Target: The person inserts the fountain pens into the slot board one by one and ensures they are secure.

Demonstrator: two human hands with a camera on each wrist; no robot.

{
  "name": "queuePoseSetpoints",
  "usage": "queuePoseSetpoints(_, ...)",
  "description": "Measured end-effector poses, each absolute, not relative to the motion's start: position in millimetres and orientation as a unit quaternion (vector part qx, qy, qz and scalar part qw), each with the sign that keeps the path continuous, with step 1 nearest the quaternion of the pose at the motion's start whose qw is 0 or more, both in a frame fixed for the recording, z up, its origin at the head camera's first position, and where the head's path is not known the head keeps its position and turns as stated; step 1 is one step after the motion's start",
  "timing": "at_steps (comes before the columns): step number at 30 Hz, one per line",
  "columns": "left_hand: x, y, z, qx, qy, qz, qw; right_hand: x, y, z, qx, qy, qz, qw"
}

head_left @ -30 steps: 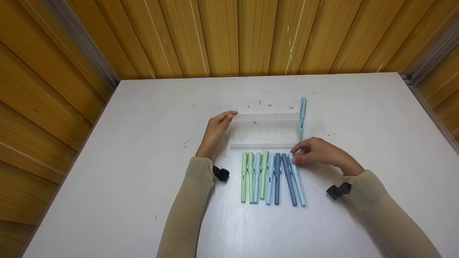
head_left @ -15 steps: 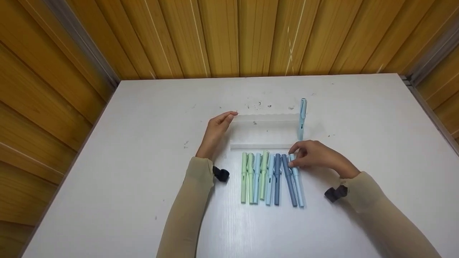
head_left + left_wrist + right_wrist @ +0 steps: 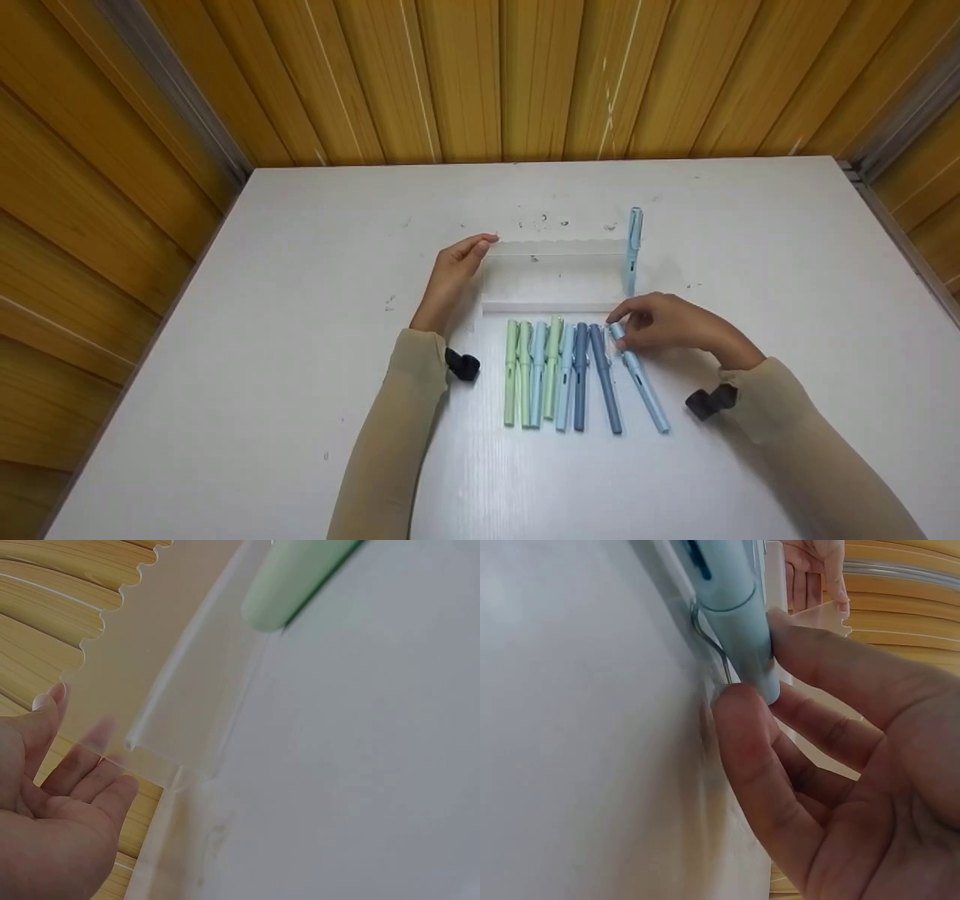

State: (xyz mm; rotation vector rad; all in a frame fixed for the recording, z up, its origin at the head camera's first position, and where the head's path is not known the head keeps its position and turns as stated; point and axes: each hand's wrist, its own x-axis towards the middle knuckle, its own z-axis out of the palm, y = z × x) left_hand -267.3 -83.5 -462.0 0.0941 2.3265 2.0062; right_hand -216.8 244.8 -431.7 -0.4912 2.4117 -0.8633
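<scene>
My left hand (image 3: 452, 271) pinches the left end of a clear pen rack (image 3: 555, 307) between thumb and fingers. The rack's wavy upper edge shows in the left wrist view. One light blue pen (image 3: 634, 247) stands upright at the rack's right end. With thumb and fingertips, my right hand (image 3: 671, 324) pinches the cap end of another light blue pen (image 3: 742, 630), which slants on the table. To its left lie a slate blue pen (image 3: 606, 379) and a row of several green, light blue and slate blue pens (image 3: 511, 375).
The white table (image 3: 300, 262) bears small dark marks behind the rack. Yellow wood-grain panels (image 3: 465, 82) rise beyond its back edge. Each wrist wears a small black camera (image 3: 463, 365) over a beige sleeve (image 3: 397, 427).
The light blue pen under my right hand has swung its lower end to the right, away from the slate blue pen. My left hand and the rack have stayed put.
</scene>
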Motion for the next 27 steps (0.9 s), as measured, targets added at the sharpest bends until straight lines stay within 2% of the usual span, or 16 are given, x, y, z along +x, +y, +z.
queuePoseSetpoints(12, -265.8, -84.1, -461.7, 0.039, 0.753, 0.656, 0.035, -214.9, 246.0, -429.1, -0.177, 0.893, -0.306, 0.278)
queuePoseSetpoints(27, -269.6, -82.1, -463.1, 0.030, 0.756, 0.653, 0.031, -211.4, 234.3, -431.4, -0.174, 0.906, -0.282, 0.265)
